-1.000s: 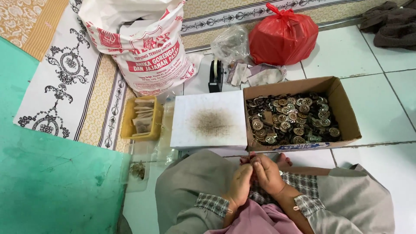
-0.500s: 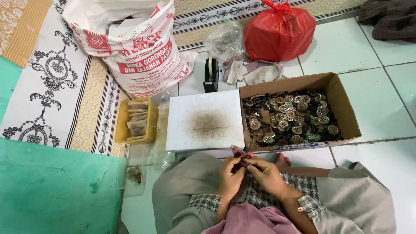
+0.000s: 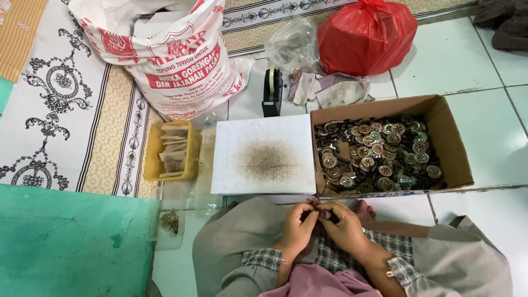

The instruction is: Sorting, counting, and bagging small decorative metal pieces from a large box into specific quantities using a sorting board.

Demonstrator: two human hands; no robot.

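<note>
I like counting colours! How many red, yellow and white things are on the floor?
Red: 1, the tied plastic bag
Yellow: 1, the small tray
White: 2, the printed sack and the flat board
Total: 4

The way forward is blocked by the white board (image 3: 264,155) and cardboard box (image 3: 388,146); bare floor tiles (image 3: 495,126) are left open rightward.

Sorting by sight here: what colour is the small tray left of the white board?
Yellow tray, clearest in the head view.
</note>
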